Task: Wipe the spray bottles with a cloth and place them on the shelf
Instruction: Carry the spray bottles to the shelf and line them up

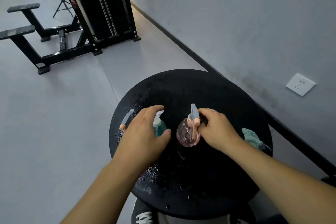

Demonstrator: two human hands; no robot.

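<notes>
Three spray bottles stand on a round black table (218, 100) that is wet with droplets. My right hand (216, 129) is closed on the grey and pink trigger head of the pink spray bottle (187, 134). My left hand (145, 132) hovers with fingers apart over the teal spray bottle (160, 126), thumb beside its body. The third bottle is mostly hidden behind my left hand; only its grey trigger head (126, 119) shows. A teal cloth (251, 137) lies on the table's right side, behind my right forearm. No shelf is in view.
A grey wall with a white socket (301, 84) runs along the right, close to the table. A black weight machine (103, 11) and its bench frame (36, 42) stand on the grey floor at the back left. Mats and a kettlebell lie far back.
</notes>
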